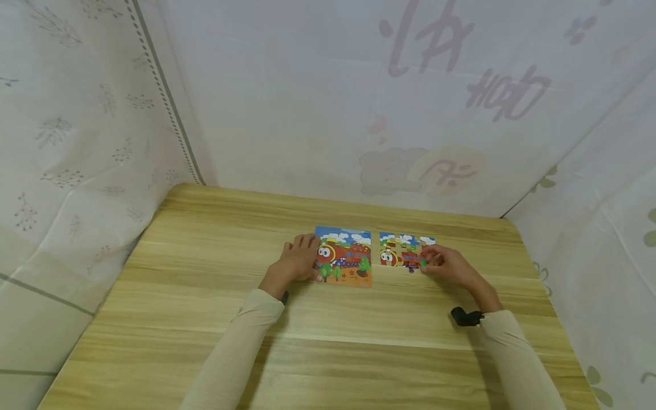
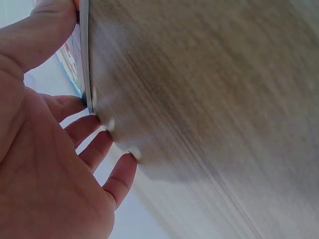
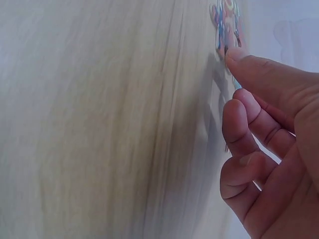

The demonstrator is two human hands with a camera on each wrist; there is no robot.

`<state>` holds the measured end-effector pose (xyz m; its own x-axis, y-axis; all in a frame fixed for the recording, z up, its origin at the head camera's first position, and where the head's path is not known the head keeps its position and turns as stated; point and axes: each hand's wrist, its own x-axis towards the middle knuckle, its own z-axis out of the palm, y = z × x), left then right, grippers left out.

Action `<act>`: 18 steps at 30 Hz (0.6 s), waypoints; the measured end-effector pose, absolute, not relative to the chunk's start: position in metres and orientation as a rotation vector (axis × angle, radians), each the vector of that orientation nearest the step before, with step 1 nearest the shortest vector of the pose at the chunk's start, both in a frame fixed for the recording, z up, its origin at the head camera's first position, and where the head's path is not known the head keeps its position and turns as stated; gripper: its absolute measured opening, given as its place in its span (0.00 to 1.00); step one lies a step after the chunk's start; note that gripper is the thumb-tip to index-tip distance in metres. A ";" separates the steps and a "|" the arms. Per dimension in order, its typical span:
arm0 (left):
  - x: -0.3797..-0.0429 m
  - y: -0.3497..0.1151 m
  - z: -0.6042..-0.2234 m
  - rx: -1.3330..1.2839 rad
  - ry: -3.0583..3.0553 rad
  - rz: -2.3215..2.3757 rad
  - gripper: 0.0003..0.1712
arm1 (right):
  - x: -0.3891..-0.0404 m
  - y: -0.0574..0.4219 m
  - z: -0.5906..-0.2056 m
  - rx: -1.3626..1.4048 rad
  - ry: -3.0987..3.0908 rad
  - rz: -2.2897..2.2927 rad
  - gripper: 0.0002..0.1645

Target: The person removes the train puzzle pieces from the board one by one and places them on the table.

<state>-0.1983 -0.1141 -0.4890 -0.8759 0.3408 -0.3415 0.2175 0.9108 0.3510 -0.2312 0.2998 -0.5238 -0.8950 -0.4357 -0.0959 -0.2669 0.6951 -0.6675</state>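
A picture board (image 1: 344, 256) with a red cartoon train lies flat on the table. My left hand (image 1: 299, 259) rests along its left side, thumb near the lower corner and fingertips at the edge. In the left wrist view the fingers (image 2: 94, 147) are fairly straight and touch the tabletop beside the board's edge (image 2: 85, 59). To the right lies a partly joined jigsaw puzzle (image 1: 405, 250) with the same train picture. At its lower right my right hand (image 1: 448, 266) pinches a puzzle piece (image 1: 423, 263) between thumb and fingers. The right wrist view mostly hides that piece behind the thumb.
The wood-grain table (image 1: 307, 353) extends around both pictures. Behind it hangs a pale printed curtain (image 1: 287, 114), with more patterned cloth at both sides. A black strap (image 1: 466, 316) is on the right wrist.
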 end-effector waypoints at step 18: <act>-0.200 -0.114 -0.492 0.386 2.656 0.422 0.63 | -0.230 0.332 -0.525 -0.501 2.716 -0.905 0.24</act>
